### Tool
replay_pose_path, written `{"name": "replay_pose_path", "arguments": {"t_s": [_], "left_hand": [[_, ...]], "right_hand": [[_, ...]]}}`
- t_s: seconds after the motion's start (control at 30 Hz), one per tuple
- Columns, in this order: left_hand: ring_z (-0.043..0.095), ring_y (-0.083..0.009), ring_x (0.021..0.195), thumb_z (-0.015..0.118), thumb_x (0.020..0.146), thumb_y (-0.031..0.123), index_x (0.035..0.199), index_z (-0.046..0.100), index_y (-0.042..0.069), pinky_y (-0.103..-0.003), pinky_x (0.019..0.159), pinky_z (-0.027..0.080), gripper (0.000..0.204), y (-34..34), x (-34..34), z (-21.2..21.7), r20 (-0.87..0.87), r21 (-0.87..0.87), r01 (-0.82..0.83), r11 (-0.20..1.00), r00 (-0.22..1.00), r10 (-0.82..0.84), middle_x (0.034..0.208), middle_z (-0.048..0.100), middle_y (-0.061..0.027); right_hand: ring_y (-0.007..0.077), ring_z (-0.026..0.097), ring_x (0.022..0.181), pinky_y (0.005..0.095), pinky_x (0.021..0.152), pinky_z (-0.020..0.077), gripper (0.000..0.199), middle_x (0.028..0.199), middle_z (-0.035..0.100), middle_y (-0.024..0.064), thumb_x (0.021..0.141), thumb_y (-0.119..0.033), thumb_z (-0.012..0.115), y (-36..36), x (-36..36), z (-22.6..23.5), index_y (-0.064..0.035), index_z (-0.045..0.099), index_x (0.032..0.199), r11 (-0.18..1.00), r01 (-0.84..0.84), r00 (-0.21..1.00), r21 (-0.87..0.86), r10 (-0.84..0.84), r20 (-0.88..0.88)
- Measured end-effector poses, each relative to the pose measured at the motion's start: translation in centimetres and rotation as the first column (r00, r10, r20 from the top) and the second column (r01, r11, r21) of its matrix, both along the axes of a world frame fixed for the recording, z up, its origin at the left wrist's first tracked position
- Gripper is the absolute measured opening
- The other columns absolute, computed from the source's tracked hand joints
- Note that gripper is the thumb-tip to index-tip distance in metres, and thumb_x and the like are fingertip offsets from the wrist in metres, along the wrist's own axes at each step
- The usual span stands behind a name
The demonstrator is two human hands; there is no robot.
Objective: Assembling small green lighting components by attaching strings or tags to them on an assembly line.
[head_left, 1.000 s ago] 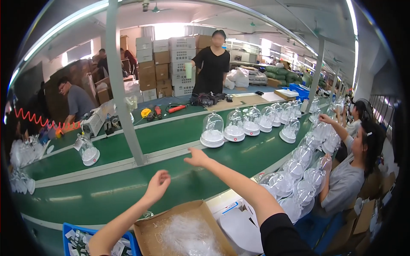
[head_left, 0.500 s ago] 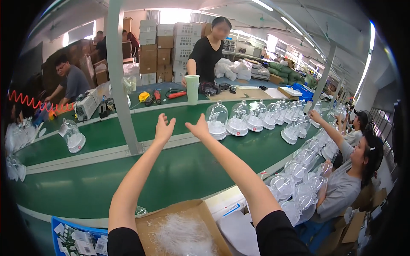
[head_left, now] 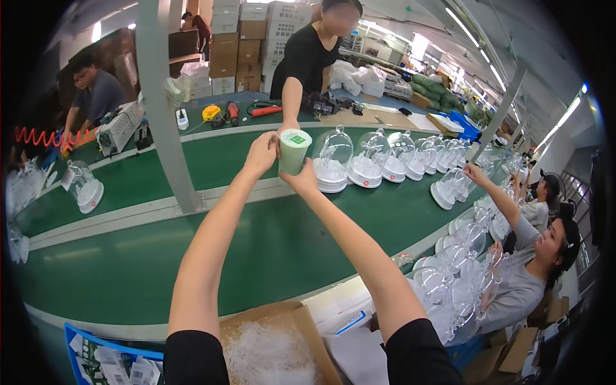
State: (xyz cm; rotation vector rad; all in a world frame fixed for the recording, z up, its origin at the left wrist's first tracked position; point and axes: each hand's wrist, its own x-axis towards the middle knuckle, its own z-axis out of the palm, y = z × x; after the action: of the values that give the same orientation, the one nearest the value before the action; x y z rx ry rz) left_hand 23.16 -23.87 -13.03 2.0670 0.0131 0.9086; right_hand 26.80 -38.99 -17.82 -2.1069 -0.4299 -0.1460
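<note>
A tall pale-green drink cup (head_left: 294,154) with a white and green sealed top is held over the green conveyor between both my arms. My left hand (head_left: 262,154) closes against its left side, right beside the hand (head_left: 289,128) of a person in a black top who reaches across. That person's fingers are partly hidden behind the cup. Around the lower right of the cup my right hand (head_left: 304,179) is wrapped, thumb in front, its other fingers mostly out of sight. Just right of the cup stands a clear dome (head_left: 333,157) on a white base.
More domes on white bases (head_left: 367,160) line the conveyor (head_left: 256,250) to the right. A grey post (head_left: 160,109) rises at left. Close to me are an open carton (head_left: 269,346) of clear strands and a blue bin (head_left: 80,359) of labels. At right a co-worker (head_left: 513,282) reaches over the belt.
My hands have moved forward and closed on the cup, which they were apart from before. The person opposite has leaned closer, lowering the cup toward me.
</note>
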Motion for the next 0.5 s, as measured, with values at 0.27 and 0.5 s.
{"name": "replay_pose_path", "arguments": {"t_s": [0.27,0.5], "left_hand": [[0.066,-0.0332,0.085,0.060,0.088,0.015,0.097,0.066,0.003,-0.039,0.075,0.050,0.017,-1.0,-0.8,0.3,0.038,0.041,-0.077,0.996,0.996,0.075,0.087,0.067,-0.0169],[0.060,-0.0415,0.078,0.056,0.088,0.023,0.082,0.061,0.000,-0.047,0.066,0.048,0.024,-1.5,-1.7,2.4,0.230,0.034,-0.146,0.989,0.964,0.134,0.082,0.062,-0.0224]], "right_hand": [[0.0372,0.059,0.109,0.0414,0.091,0.0474,0.087,0.117,0.059,0.0237,0.059,-0.030,0.084,1.7,0.2,1.1,0.0039,0.039,0.125,0.985,0.014,1.000,0.174,-0.013,-0.006],[0.0320,0.055,0.114,0.0432,0.097,0.0437,0.086,0.124,0.057,0.0174,0.059,-0.033,0.085,0.3,5.6,-1.7,-0.0020,0.047,0.130,0.977,-0.112,0.980,0.183,0.078,0.184]]}}
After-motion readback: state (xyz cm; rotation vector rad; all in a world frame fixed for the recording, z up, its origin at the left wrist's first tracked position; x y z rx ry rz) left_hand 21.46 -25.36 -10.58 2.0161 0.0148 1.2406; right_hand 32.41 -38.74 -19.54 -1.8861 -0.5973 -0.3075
